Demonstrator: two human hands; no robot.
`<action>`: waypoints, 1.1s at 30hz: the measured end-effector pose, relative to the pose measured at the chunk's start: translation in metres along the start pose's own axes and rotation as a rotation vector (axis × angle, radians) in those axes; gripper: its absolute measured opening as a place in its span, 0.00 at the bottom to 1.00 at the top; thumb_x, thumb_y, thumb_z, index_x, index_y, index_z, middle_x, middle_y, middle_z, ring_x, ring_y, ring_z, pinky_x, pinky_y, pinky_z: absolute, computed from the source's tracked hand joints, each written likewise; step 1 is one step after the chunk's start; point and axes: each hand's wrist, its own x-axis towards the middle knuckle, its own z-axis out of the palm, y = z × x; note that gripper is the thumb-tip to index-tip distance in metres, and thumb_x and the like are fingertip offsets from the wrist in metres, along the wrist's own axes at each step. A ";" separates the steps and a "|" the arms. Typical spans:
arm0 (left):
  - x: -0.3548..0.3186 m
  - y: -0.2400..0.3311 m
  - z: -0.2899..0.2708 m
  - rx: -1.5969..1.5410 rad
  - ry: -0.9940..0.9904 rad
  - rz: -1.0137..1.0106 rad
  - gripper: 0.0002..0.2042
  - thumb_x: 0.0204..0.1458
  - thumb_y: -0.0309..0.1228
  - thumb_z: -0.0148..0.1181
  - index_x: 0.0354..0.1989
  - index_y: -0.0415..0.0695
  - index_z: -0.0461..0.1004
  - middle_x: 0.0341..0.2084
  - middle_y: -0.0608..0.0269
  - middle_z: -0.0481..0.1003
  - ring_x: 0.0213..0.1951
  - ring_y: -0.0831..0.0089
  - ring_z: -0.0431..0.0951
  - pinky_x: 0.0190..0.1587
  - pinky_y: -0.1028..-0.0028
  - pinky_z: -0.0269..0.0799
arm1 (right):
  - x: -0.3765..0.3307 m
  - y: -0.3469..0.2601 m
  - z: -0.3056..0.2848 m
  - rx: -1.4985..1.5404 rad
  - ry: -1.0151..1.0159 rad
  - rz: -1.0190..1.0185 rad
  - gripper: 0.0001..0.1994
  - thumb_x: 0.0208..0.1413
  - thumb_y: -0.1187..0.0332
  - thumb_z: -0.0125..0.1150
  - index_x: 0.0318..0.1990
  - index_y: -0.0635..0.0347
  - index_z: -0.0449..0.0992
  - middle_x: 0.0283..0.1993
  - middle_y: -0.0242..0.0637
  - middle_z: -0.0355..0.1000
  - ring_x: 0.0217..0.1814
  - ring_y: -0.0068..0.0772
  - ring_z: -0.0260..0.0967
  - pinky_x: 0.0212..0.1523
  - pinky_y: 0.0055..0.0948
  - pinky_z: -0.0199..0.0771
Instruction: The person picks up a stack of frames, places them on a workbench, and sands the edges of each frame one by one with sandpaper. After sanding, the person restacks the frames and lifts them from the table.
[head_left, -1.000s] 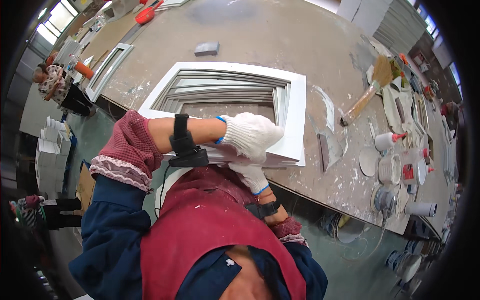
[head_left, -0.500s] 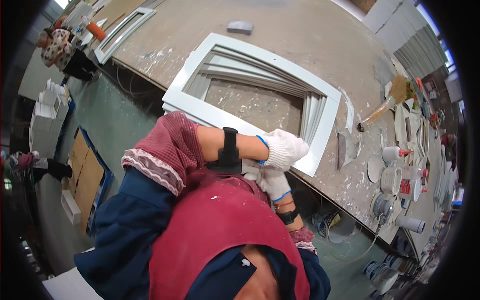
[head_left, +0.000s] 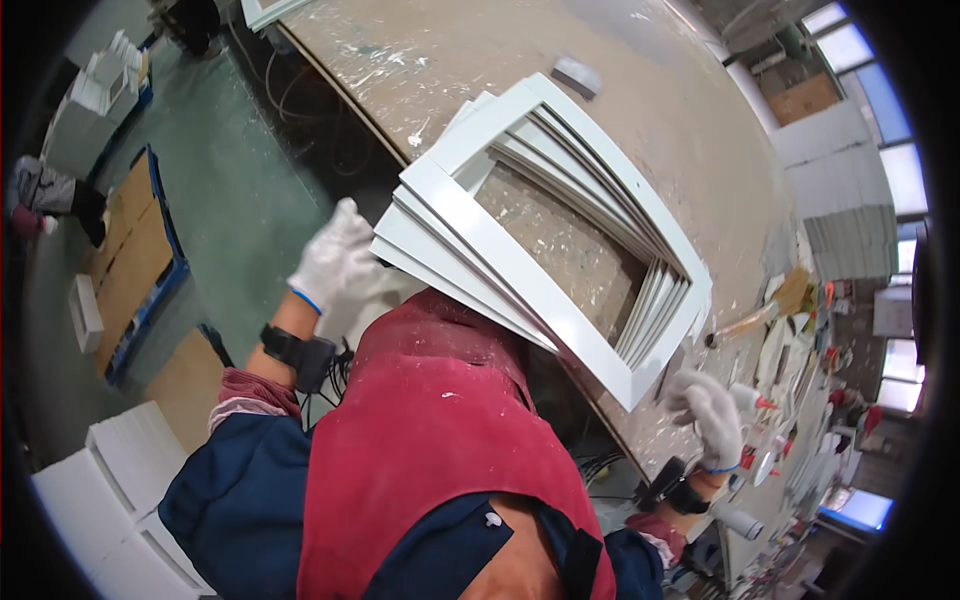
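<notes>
The head view looks steeply down over a red apron [head_left: 440, 440] and dark blue sleeves onto a stack of white frames [head_left: 545, 235] that lies half on a long, paint-spattered workbench [head_left: 640, 90] and half out past its near edge, above the person's lap. The frames are rectangular and open in the middle (the mottled bench top shows through the opening), and they sit fanned, each slightly offset from the next.

The left hand [head_left: 335, 260], in a white knit glove with a blue cuff, is at the near left corner of the stack, touching its lower edge; the fingers are curled loosely together, though whether they grip the corner or only rest against it cannot be told. A black band wraps the wrist below it.

The right hand [head_left: 712, 412], gloved the same way, sits just beside the stack's right corner, apart from it or barely touching, with fingers bent and slightly spread, holding nothing that can be made out.

A small grey block [head_left: 577, 76] lies on the bench beyond the frames. A wooden-handled brush [head_left: 770, 305] rests to the right, near white cups and bottles. Green floor [head_left: 240, 190] and a blue crate [head_left: 140, 270] lie to the left.
</notes>
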 end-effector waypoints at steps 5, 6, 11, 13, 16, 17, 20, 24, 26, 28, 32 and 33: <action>0.032 -0.077 -0.001 -0.292 0.193 0.124 0.30 0.67 0.52 0.36 0.61 0.37 0.66 0.54 0.50 0.73 0.55 0.56 0.75 0.55 0.55 0.75 | 0.117 -0.065 -0.030 -0.640 0.343 -0.353 0.23 0.66 0.57 0.51 0.60 0.66 0.70 0.55 0.46 0.74 0.56 0.37 0.72 0.55 0.32 0.70; 0.034 -0.081 0.001 -0.300 0.233 0.172 0.28 0.67 0.50 0.37 0.60 0.36 0.67 0.53 0.50 0.74 0.53 0.56 0.76 0.55 0.57 0.76 | 0.147 -0.077 -0.030 -0.851 0.367 -0.410 0.24 0.66 0.56 0.50 0.60 0.66 0.69 0.57 0.50 0.73 0.58 0.43 0.72 0.57 0.35 0.69; 0.062 -0.075 0.001 -0.393 0.469 0.258 0.24 0.67 0.45 0.42 0.53 0.35 0.71 0.46 0.51 0.78 0.48 0.58 0.80 0.53 0.60 0.77 | 0.264 -0.104 -0.004 -0.873 0.086 -0.351 0.25 0.66 0.52 0.48 0.61 0.63 0.69 0.56 0.54 0.73 0.61 0.48 0.69 0.59 0.36 0.67; 0.082 -0.065 0.001 -0.292 0.357 0.381 0.23 0.67 0.45 0.43 0.49 0.34 0.74 0.41 0.56 0.79 0.44 0.64 0.79 0.51 0.66 0.75 | 0.291 -0.109 0.001 -0.878 -0.008 -0.319 0.26 0.66 0.51 0.48 0.61 0.63 0.69 0.54 0.53 0.74 0.60 0.49 0.70 0.59 0.36 0.67; 0.135 -0.051 0.021 -0.168 0.612 0.540 0.25 0.66 0.51 0.43 0.49 0.39 0.74 0.42 0.58 0.77 0.45 0.67 0.77 0.52 0.69 0.71 | 0.313 -0.114 -0.006 -0.868 -0.116 -0.345 0.27 0.67 0.48 0.47 0.60 0.62 0.69 0.55 0.51 0.73 0.57 0.48 0.71 0.58 0.35 0.68; 0.143 -0.048 0.029 0.015 0.660 0.582 0.28 0.65 0.56 0.42 0.50 0.42 0.73 0.43 0.58 0.76 0.47 0.67 0.75 0.53 0.70 0.68 | 0.318 -0.115 -0.011 -0.886 -0.095 -0.278 0.27 0.67 0.48 0.47 0.60 0.62 0.70 0.56 0.51 0.72 0.57 0.48 0.71 0.58 0.35 0.68; 0.127 -0.045 0.047 0.795 0.754 0.860 0.26 0.65 0.53 0.45 0.56 0.43 0.70 0.50 0.54 0.71 0.54 0.58 0.70 0.58 0.64 0.64 | 0.331 -0.118 -0.021 -0.758 -0.085 -0.170 0.27 0.67 0.47 0.47 0.60 0.60 0.70 0.60 0.49 0.70 0.56 0.46 0.71 0.59 0.32 0.69; 0.102 -0.011 0.036 1.249 0.674 1.070 0.20 0.61 0.43 0.56 0.54 0.42 0.72 0.48 0.50 0.72 0.51 0.52 0.72 0.59 0.62 0.65 | 0.361 -0.119 -0.013 -0.910 -0.109 -0.316 0.30 0.67 0.44 0.44 0.63 0.61 0.69 0.62 0.45 0.70 0.59 0.40 0.71 0.59 0.30 0.69; 0.112 -0.002 0.031 1.218 0.608 1.148 0.20 0.66 0.42 0.50 0.53 0.37 0.73 0.53 0.48 0.72 0.55 0.60 0.73 0.60 0.66 0.65 | 0.376 -0.120 -0.005 -0.483 -0.154 0.157 0.33 0.69 0.44 0.40 0.65 0.66 0.65 0.64 0.45 0.68 0.65 0.36 0.66 0.64 0.32 0.64; 0.133 -0.002 0.030 1.055 0.481 1.068 0.19 0.66 0.42 0.49 0.53 0.38 0.73 0.52 0.50 0.73 0.56 0.61 0.72 0.61 0.66 0.65 | 0.387 -0.121 0.005 -0.542 -0.124 0.030 0.32 0.70 0.46 0.39 0.65 0.68 0.64 0.65 0.46 0.67 0.68 0.37 0.63 0.68 0.32 0.60; 0.153 -0.017 0.029 0.682 0.376 0.942 0.26 0.68 0.48 0.39 0.54 0.36 0.72 0.52 0.53 0.74 0.59 0.64 0.71 0.64 0.67 0.62 | 0.393 -0.133 0.025 -0.696 -0.187 -0.234 0.35 0.69 0.44 0.41 0.65 0.71 0.63 0.66 0.46 0.66 0.72 0.34 0.58 0.70 0.29 0.54; 0.151 -0.018 0.027 0.756 0.375 0.973 0.28 0.68 0.50 0.37 0.55 0.35 0.72 0.53 0.53 0.74 0.59 0.64 0.71 0.65 0.67 0.61 | 0.392 -0.138 0.031 -0.731 -0.184 -0.228 0.37 0.68 0.42 0.43 0.65 0.72 0.62 0.65 0.45 0.67 0.72 0.33 0.57 0.70 0.28 0.55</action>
